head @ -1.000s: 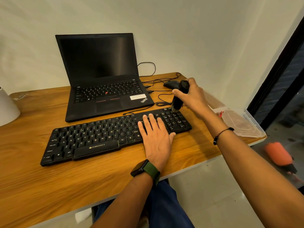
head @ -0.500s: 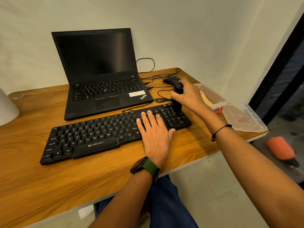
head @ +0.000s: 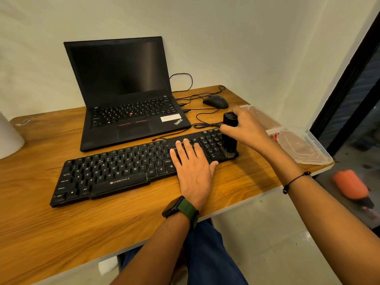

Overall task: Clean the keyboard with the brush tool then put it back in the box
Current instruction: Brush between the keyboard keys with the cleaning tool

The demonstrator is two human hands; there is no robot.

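The black brush tool [head: 229,134] is held upright over the right end of the keyboard [head: 141,167], its pale bristles set down on the number pad at the near right corner. It is gripped around its upper body by the right hand [head: 245,128], whose fingers are curled round the barrel with the thumb on the near side. The keyboard is laid at a slant across the wooden desk [head: 61,227], and it is steadied by the left hand [head: 193,165], which is laid flat on the keys just left of the number pad with its fingers straight and slightly spread. A clear plastic box [head: 304,149] is seen at the desk's right edge, beside the right forearm and apart from the keyboard. Behind the keyboard an open laptop [head: 123,95] with a dark screen is placed, and a black mouse [head: 215,102] with its looped cable is found to its right.
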